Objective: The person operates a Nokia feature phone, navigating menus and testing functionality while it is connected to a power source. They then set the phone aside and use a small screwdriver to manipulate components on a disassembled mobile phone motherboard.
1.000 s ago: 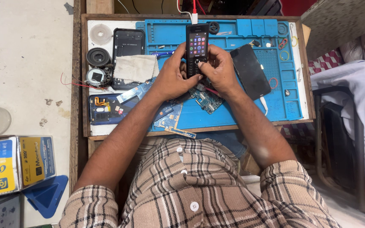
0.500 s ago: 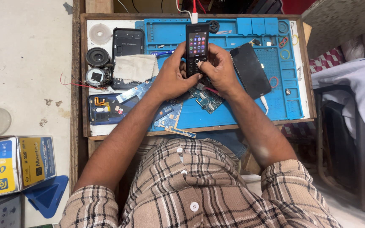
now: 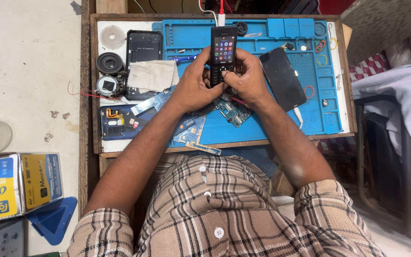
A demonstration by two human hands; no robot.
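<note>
Fingers (image 3: 204, 56) of the left hand (image 3: 193, 85) and of the right hand (image 3: 243, 78) are wrapped round the lower half of a black keypad phone (image 3: 223, 51), gripping it from both sides with its lit screen facing up. It sits above the blue repair mat (image 3: 262, 124), toward twelve o'clock on the tabletop (image 3: 102, 143). The phone looks light, rigid and smooth-sided, so its long edges seem the safest hold. At three o'clock lies a dark smartphone (image 3: 281, 78); at nine, a grey cloth (image 3: 151, 76).
</note>
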